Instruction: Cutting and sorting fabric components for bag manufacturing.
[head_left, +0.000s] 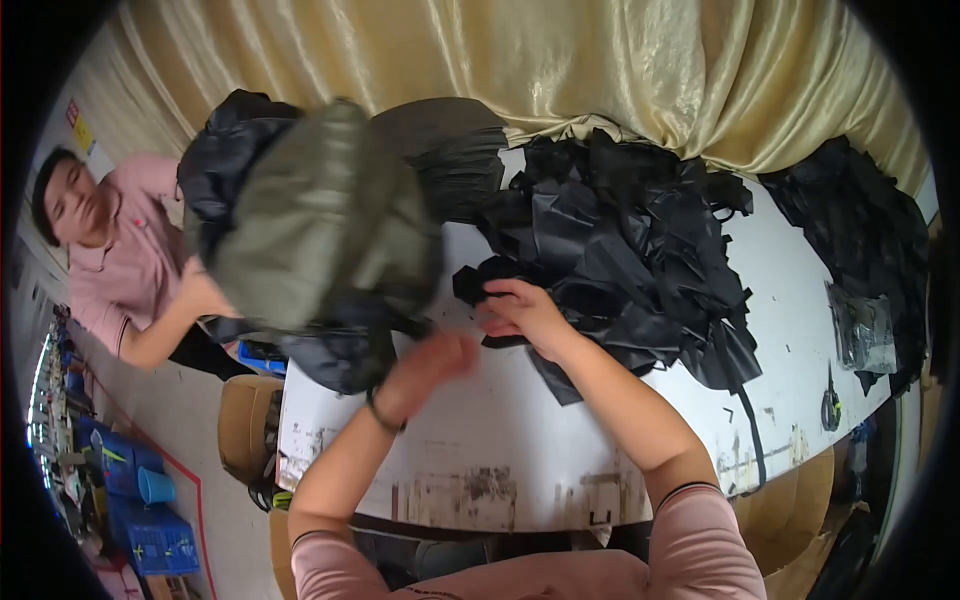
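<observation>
My left hand, with a dark band at the wrist, is smeared by motion over the white table, so its fingers are unclear. It is close to the lower right side of a large olive-green and black fabric bundle. A co-worker's hand is at the left side of that bundle, which is also blurred. My right hand has its fingers apart at the left edge of a heap of black cut fabric pieces. Black material lies just behind its fingertips; I see nothing gripped.
A co-worker in a pink shirt stands at the left. Scissors and a clear plastic packet lie at the white table's right, beside more black material. Blue crates stand on the left floor; a gold curtain hangs behind.
</observation>
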